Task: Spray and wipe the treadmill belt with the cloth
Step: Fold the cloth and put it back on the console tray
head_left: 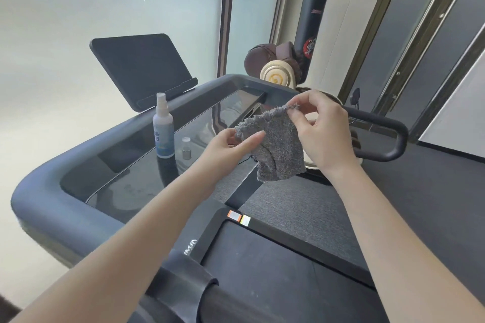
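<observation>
Frosted glass is filling the background on your left, dark framed door panels on the right. Below you, the treadmill belt (275, 278) is lying flat, matte black, bare; two small stickers (238, 217) are sitting side by side on its front frame.

Containers: one spray bottle (163, 127) is standing upright on the glossy black console deck (123, 186), white translucent plastic, blue label, pump head on top. You can't read the fill level through it. One small clear cap (186, 148) is standing just beside it, to its right, apart from the bottle.

One tablet-style screen (141, 68) is leaning back behind the bottle, rounded corners, dark.

You're holding the cloth (275, 147) up in the air over the console edge, well above the belt. One cloth, grey, fluffy terry texture, frayed top edge, hanging in loose folds.

Your right hand (322, 128) is pinching the top corner between thumb and fingertips. Your left hand (231, 144) is gripping the left edge, thumb behind the fabric, index finger lying across the front.

One black punching bag (312, 29) is standing in the far corner, cylindrical, with a brown padded massage chair (270, 60) beside it.
</observation>
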